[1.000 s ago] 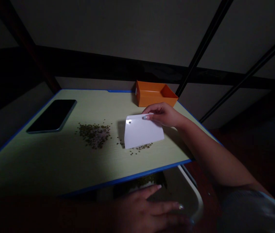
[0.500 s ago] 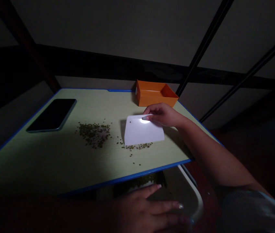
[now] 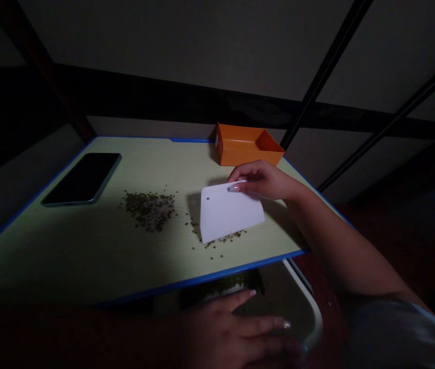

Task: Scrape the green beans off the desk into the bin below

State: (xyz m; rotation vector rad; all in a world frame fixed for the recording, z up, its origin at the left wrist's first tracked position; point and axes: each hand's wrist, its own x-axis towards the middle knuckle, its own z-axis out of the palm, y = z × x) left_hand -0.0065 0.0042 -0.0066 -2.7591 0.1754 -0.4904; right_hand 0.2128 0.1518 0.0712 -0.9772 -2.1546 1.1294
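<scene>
My right hand (image 3: 261, 179) grips the top edge of a white plastic scraper (image 3: 230, 212), thumb on the near face. The scraper leans over a thin scatter of small green-brown beans or seeds (image 3: 236, 235) close to the table's front edge; its left lower corner dips nearest to me. To the left lies a larger heap of the same beans mixed with white grains (image 3: 151, 209). Low in the view, my left hand (image 3: 236, 328) has its fingers spread over a pale-rimmed container (image 3: 317, 318) below the table edge. More green beans (image 3: 236, 281) show inside that container, partly hidden.
A yellowish table with a blue edge (image 3: 217, 279) bears everything. At its far left lies a black smartphone (image 3: 82, 178). An orange open box (image 3: 248, 146) stands at the back right, just behind my right hand. Dark wall panels rise beyond the table.
The scraper has tilted, its left lower corner coming towards me and covering more of the small scatter. The light glare on it has gone. My left hand has hardly moved.
</scene>
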